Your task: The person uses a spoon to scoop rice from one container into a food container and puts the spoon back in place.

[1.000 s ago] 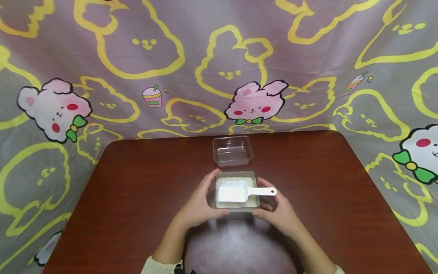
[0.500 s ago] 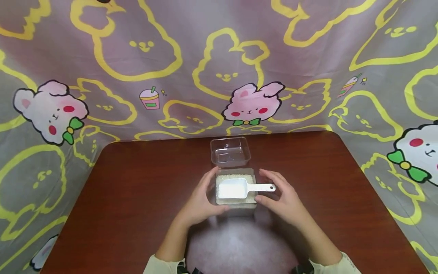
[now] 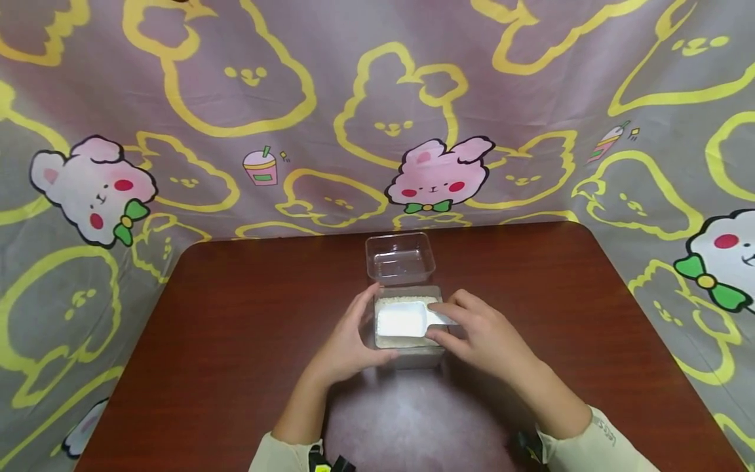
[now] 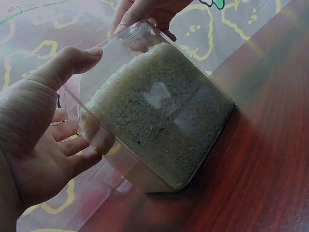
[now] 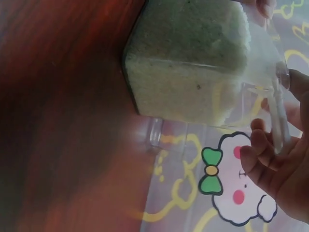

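A clear, square-sided plastic container (image 3: 413, 358) full of white rice (image 4: 166, 116) stands on the table. Across its top lies a white scoop (image 3: 402, 319), bowl to the left and handle to the right. My left hand (image 3: 348, 344) holds the container from the left, thumb along the near side and fingers toward the far side. From the right, my right hand (image 3: 489, 334) pinches the scoop where the handle meets the bowl, hiding most of the handle in the head view. In the right wrist view the handle (image 5: 278, 118) shows between thumb and fingers.
Just behind the rice container sits a second clear, shallow plastic container (image 3: 407, 278). The brown wooden table (image 3: 248, 328) ends at a patterned curtain (image 3: 348, 105), which also rises along both sides.
My right hand has let go of the container's right side, lifted away and taken hold of the scoop's handle. The left hand stays around the container.
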`<state>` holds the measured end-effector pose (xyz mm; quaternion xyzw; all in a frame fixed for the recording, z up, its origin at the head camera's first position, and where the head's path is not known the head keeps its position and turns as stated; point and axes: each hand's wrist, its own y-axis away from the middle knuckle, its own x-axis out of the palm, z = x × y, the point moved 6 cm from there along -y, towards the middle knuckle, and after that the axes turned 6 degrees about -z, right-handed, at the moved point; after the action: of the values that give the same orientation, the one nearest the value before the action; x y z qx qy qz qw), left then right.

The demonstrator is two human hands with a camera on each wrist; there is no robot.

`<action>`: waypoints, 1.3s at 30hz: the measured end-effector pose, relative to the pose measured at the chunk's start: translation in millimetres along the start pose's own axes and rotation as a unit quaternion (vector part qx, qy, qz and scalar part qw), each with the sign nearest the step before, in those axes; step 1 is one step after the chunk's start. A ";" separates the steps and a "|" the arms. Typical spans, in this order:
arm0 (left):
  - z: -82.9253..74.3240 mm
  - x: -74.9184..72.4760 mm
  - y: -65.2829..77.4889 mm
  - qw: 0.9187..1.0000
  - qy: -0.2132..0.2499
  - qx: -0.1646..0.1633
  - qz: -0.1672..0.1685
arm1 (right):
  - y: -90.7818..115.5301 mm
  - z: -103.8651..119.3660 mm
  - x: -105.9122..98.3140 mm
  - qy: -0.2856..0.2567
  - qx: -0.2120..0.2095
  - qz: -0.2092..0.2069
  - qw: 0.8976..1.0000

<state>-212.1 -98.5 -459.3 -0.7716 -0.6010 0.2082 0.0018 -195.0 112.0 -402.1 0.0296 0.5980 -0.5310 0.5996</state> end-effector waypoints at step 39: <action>-9.8 -1.9 3.8 0.994 -0.107 -0.012 0.002 | -1.9 27.6 -8.8 0.175 -0.052 0.053 0.982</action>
<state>-205.7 -98.9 -450.7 -0.7460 -0.5990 0.2819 -0.0719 -174.9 98.0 -386.5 0.1224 0.7177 -0.4537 0.5139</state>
